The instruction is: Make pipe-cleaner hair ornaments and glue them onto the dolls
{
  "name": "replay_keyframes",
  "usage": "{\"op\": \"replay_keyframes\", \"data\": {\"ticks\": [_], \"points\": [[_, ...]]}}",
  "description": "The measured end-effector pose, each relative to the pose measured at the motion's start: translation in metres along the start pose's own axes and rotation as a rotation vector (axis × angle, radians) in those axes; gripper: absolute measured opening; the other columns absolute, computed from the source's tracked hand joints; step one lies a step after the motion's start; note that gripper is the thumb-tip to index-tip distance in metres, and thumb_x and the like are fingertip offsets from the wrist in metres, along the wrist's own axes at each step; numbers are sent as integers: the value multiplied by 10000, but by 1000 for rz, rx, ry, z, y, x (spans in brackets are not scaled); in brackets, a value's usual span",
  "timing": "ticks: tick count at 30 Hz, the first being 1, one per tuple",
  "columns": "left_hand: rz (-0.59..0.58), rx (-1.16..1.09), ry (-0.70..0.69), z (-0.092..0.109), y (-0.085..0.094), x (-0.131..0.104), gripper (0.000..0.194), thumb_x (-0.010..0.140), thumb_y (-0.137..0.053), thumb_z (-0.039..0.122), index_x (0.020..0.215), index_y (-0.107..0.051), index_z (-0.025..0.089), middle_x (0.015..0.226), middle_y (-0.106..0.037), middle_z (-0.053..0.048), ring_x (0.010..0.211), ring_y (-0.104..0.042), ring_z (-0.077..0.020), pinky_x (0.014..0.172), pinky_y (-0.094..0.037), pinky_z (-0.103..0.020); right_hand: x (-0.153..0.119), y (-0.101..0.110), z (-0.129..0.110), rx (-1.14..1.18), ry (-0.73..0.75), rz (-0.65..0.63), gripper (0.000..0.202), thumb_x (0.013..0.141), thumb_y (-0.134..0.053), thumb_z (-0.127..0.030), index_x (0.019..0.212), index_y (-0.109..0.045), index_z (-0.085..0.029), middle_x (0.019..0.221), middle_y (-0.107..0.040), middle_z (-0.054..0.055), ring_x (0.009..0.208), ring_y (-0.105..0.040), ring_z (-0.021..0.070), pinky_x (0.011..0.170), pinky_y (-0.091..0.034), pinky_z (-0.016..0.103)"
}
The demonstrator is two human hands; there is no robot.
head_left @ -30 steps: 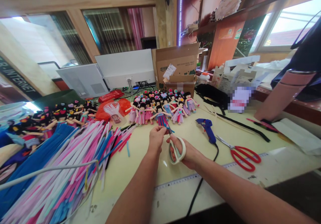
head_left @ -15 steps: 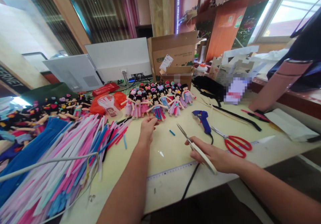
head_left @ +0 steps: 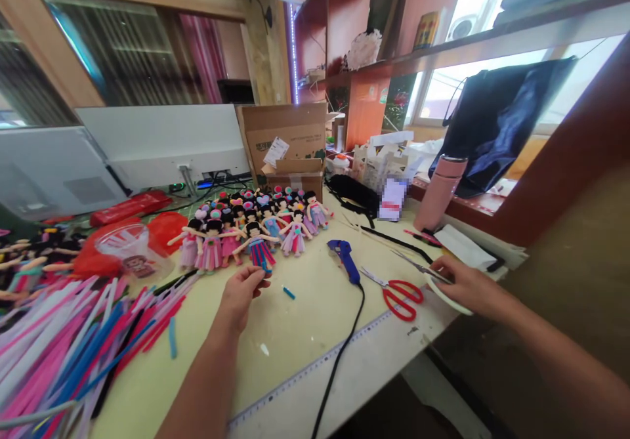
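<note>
My left hand is pinched near the table's middle, with a small blue piece at its fingertips. Just beyond it is a doll in a blue and red striped skirt, in front of several other dolls. A short blue stub lies to the right of that hand. My right hand holds white-handled scissors at the table's right edge, blades pointing left. Red-handled scissors and a blue glue gun lie between my hands.
Bundled coloured strips cover the left side. A cardboard box and a monitor stand behind the dolls. At the right are a pink bottle and a white packet. The glue gun's cord crosses a ruler.
The view has turned to the right. My right hand has carried the white-handled scissors rightward, past the red-handled pair. My left hand stays by the striped-skirt doll.
</note>
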State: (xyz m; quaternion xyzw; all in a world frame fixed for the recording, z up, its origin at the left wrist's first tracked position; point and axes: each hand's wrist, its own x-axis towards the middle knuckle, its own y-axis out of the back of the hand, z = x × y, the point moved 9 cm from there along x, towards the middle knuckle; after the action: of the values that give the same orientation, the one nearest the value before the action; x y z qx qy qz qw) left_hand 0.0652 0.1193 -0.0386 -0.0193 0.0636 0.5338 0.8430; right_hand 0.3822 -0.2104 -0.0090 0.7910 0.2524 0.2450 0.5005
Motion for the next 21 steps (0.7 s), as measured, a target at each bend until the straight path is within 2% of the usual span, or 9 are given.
{"op": "replay_keyframes", "data": {"ticks": [3,6,8,10,12,13,15,18,21], "points": [[-1,-1,5,0,1,0,338,484,-715,415,694,-599,178,739,-704,-45,596,-599,-145,547,-373,-233,11,-16,29,-126,-72,-170,266,709,-582,-333,948,-649,-238,882,-709,57,780,-656,226,671,-472,305],[-2,-12,24,-1,0,0,335,473,-718,405,689,-599,178,729,-692,-33,589,-579,-132,550,-367,-229,20,-17,21,-248,-63,-228,335,746,-551,-283,1056,-666,-230,1094,-684,108,968,-643,277,782,-466,356],[-1,-21,38,-2,-1,0,336,464,-718,398,689,-599,178,720,-684,-25,588,-569,-127,555,-363,-229,32,-15,-6,-263,-11,-169,367,814,-459,-246,1129,-647,-241,1160,-662,104,1012,-627,277,818,-452,375],[2,-25,44,-1,-1,-1,336,461,-717,394,689,-602,177,707,-676,-18,586,-563,-123,561,-362,-229,47,-23,-50,-180,134,-135,383,863,-406,-249,1178,-623,-257,1140,-673,81,1016,-622,244,847,-441,346],[6,-26,42,0,-1,-1,337,457,-716,393,688,-605,175,691,-669,-12,583,-558,-121,564,-359,-230,63,-43,-93,-76,256,-162,396,882,-429,-280,1245,-582,-245,1131,-676,86,1005,-621,226,855,-438,323],[9,-25,39,1,0,-2,338,456,-715,395,687,-606,175,686,-667,-12,584,-558,-122,565,-359,-231,72,-54,-107,-35,259,-180,390,880,-454,-285,1243,-585,-229,1119,-679,95,982,-626,222,846,-440,316],[13,-19,28,3,1,-2,338,456,-716,400,683,-604,177,686,-668,-16,587,-563,-131,564,-361,-236,92,-74,-126,-24,265,-192,305,855,-510,-272,1117,-658,-219,1092,-690,76,949,-630,193,815,-443,271],[16,-11,14,4,2,-1,346,452,-723,410,682,-603,181,689,-668,-19,590,-569,-140,562,-368,-243,118,-84,-124,-55,199,-162,198,811,-544,-218,916,-705,-173,937,-717,81,845,-633,185,728,-438,255],[17,-4,25,2,3,1,355,449,-729,418,682,-610,179,689,-671,-22,587,-572,-140,557,-370,-242,134,-69,-100,-95,143,-105,220,769,-529,-151,913,-693,-184,919,-713,54,816,-618,162,681,-413,232]]}}
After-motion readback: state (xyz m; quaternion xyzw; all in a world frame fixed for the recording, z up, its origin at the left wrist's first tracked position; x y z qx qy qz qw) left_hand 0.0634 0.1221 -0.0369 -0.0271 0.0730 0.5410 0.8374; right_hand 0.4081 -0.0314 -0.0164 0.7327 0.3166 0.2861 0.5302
